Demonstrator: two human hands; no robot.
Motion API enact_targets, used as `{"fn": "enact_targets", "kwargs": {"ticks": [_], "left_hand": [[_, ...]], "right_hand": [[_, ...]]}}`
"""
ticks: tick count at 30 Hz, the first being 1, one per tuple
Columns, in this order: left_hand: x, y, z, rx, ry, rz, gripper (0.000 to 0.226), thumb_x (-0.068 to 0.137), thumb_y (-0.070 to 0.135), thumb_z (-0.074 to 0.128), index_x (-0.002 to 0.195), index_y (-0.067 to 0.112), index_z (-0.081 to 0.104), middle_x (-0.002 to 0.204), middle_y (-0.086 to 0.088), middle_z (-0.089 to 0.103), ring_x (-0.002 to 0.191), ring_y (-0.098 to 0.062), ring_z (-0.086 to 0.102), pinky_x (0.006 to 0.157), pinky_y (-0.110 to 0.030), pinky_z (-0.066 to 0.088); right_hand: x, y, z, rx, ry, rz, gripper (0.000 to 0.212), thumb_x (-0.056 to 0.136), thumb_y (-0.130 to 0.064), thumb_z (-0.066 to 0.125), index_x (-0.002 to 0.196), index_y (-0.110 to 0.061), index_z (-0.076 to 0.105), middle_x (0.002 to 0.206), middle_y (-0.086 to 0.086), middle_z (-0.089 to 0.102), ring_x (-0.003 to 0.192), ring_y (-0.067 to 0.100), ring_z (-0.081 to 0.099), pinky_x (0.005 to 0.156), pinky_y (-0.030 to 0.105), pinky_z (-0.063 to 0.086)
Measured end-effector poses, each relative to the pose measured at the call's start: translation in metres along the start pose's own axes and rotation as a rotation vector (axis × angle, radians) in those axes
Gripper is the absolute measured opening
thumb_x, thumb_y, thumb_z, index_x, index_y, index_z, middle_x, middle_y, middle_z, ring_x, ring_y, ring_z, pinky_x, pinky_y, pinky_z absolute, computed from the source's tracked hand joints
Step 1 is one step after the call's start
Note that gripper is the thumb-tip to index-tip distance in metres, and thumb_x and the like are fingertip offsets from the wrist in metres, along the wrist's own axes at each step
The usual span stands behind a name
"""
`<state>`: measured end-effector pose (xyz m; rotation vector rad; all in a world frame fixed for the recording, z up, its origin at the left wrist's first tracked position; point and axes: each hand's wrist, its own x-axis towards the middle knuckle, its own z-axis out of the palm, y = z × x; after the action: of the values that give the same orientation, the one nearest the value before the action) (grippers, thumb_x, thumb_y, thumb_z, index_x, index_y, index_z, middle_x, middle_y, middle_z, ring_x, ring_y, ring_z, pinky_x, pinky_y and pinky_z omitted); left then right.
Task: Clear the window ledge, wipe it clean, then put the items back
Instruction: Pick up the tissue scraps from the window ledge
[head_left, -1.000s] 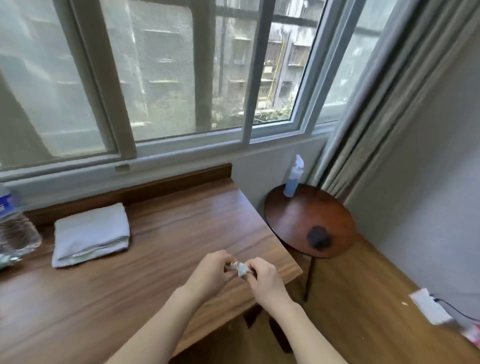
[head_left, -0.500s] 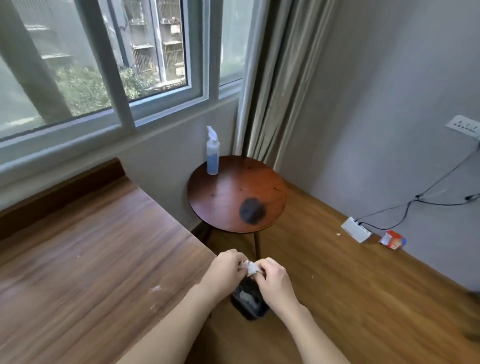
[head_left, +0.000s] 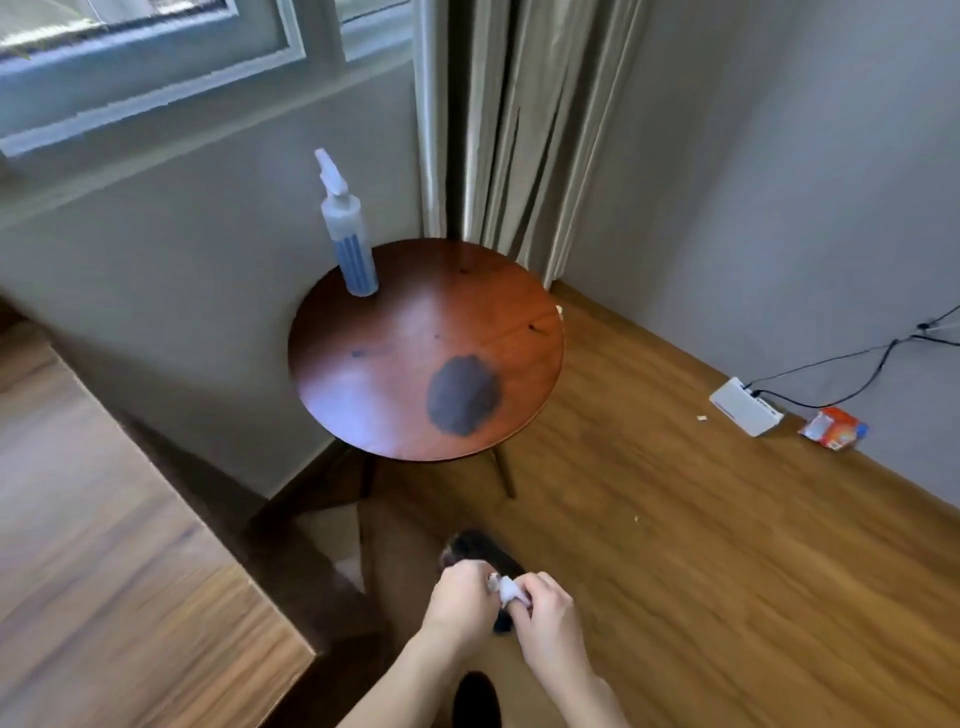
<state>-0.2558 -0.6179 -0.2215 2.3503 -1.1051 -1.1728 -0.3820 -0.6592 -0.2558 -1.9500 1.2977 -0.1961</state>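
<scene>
A: Head view, biggest first: wood floor (head_left: 701, 545) fills the lower right of the frame, grey wall (head_left: 779, 182) upper right, curtain (head_left: 514, 130) top centre.

B: And left?

A: Window frame (head_left: 156, 67) upper left w/ the sill strip below it; wooden desk top (head_left: 104, 545) runs down the left edge, blurred. Round red-brown side table (head_left: 363, 364) sits centre frame, a dark blotch (head_left: 462, 395) on its lower-right part.

B: Anything on it?

A: Spray bottle (head_left: 349, 234), upright, blue liquid in the lower half, at the table's back-left rim near the wall.

B: Hands?

A: Both at bottom centre, over the floor. Left hand (head_left: 460, 603) and right hand (head_left: 548, 623) are close together, fingers curled in tight, pinching a small crumpled white wad (head_left: 509, 590) between them, prob. tissue; can't tell exactly. A dark object (head_left: 483, 551) is just behind and below the hands, partly hidden; too blurry to ID.

B: Small stuff?

A: Right side of the frame, by the wall: white power strip (head_left: 745, 413) w/ black cable (head_left: 857, 364), and just right of it an orange-white packet (head_left: 834, 428).
</scene>
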Motion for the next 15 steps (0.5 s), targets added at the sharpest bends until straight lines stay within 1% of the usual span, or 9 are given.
{"fn": "enact_targets", "kwargs": {"ticks": [1, 2, 4, 6, 7, 8, 9, 12, 15], "left_hand": [[0.013, -0.004, 0.014, -0.041, -0.011, -0.043, 0.030, 0.090, 0.013, 0.048, 0.061, 0.018, 0.044, 0.077, -0.004, 0.063, 0.074, -0.023, 0.058, 0.060, -0.025, 0.035], [0.026, -0.008, 0.027, -0.069, -0.027, -0.077, 0.028, 0.091, 0.014, 0.047, 0.063, 0.017, 0.048, 0.075, -0.001, 0.062, 0.073, -0.022, 0.058, 0.060, -0.028, 0.038], [0.052, -0.017, 0.053, -0.116, -0.070, -0.118, 0.021, 0.090, 0.017, 0.047, 0.075, 0.015, 0.062, 0.079, 0.001, 0.067, 0.075, -0.018, 0.062, 0.066, -0.029, 0.047], [0.075, -0.028, 0.074, -0.165, -0.103, -0.133, 0.018, 0.089, 0.017, 0.049, 0.083, 0.021, 0.066, 0.081, 0.005, 0.068, 0.070, -0.009, 0.059, 0.062, -0.019, 0.047], [0.086, -0.034, 0.085, -0.189, -0.122, -0.137, 0.018, 0.088, 0.016, 0.049, 0.084, 0.026, 0.064, 0.081, 0.007, 0.067, 0.069, -0.005, 0.057, 0.058, -0.013, 0.043], [0.099, -0.040, 0.095, -0.218, -0.140, -0.144, 0.018, 0.088, 0.016, 0.050, 0.084, 0.030, 0.061, 0.083, 0.009, 0.067, 0.070, -0.004, 0.057, 0.058, -0.011, 0.043], [0.111, -0.047, 0.105, -0.241, -0.157, -0.152, 0.019, 0.088, 0.016, 0.050, 0.084, 0.032, 0.060, 0.084, 0.010, 0.069, 0.073, -0.004, 0.060, 0.062, -0.012, 0.045], [0.148, -0.069, 0.133, -0.322, -0.228, -0.200, 0.021, 0.086, 0.017, 0.051, 0.088, 0.032, 0.064, 0.088, 0.009, 0.071, 0.081, -0.005, 0.066, 0.076, -0.023, 0.056], [0.181, -0.094, 0.160, -0.422, -0.304, -0.219, 0.046, 0.074, 0.010, 0.045, 0.109, 0.030, 0.066, 0.098, 0.007, 0.073, 0.089, -0.006, 0.068, 0.082, -0.028, 0.058]], "right_hand": [[0.008, 0.016, 0.008, -0.003, -0.001, 0.026, 0.048, 0.084, -0.007, 0.070, 0.058, -0.036, 0.042, 0.065, -0.017, 0.038, 0.061, 0.005, 0.038, 0.059, 0.022, 0.025], [0.016, 0.030, 0.017, 0.004, -0.015, 0.056, 0.039, 0.083, -0.006, 0.069, 0.061, -0.029, 0.047, 0.066, -0.016, 0.038, 0.061, 0.006, 0.038, 0.060, 0.022, 0.024], [0.034, 0.054, 0.032, 0.002, -0.072, 0.106, 0.018, 0.086, -0.007, 0.064, 0.070, -0.011, 0.056, 0.071, -0.013, 0.040, 0.066, 0.008, 0.041, 0.062, 0.022, 0.024], [0.053, 0.078, 0.048, -0.026, -0.112, 0.150, 0.007, 0.090, -0.010, 0.061, 0.085, -0.006, 0.064, 0.080, -0.009, 0.044, 0.076, 0.014, 0.044, 0.066, 0.022, 0.026], [0.062, 0.090, 0.057, -0.033, -0.126, 0.187, 0.008, 0.091, -0.011, 0.059, 0.092, -0.007, 0.066, 0.085, -0.007, 0.047, 0.081, 0.014, 0.045, 0.068, 0.022, 0.028], [0.070, 0.102, 0.066, -0.026, -0.131, 0.224, 0.011, 0.091, -0.011, 0.059, 0.097, -0.008, 0.067, 0.090, -0.005, 0.050, 0.084, 0.014, 0.045, 0.070, 0.021, 0.029], [0.079, 0.111, 0.074, -0.014, -0.131, 0.256, 0.013, 0.091, -0.010, 0.059, 0.099, -0.008, 0.069, 0.094, -0.003, 0.053, 0.085, 0.014, 0.046, 0.071, 0.021, 0.030], [0.103, 0.137, 0.103, 0.008, -0.173, 0.334, 0.017, 0.091, -0.010, 0.059, 0.104, -0.010, 0.070, 0.102, 0.003, 0.059, 0.090, 0.019, 0.053, 0.073, 0.021, 0.032], [0.124, 0.157, 0.128, 0.000, -0.234, 0.382, 0.026, 0.092, -0.010, 0.056, 0.115, -0.012, 0.070, 0.110, 0.007, 0.064, 0.105, 0.024, 0.060, 0.074, 0.021, 0.033]]}}
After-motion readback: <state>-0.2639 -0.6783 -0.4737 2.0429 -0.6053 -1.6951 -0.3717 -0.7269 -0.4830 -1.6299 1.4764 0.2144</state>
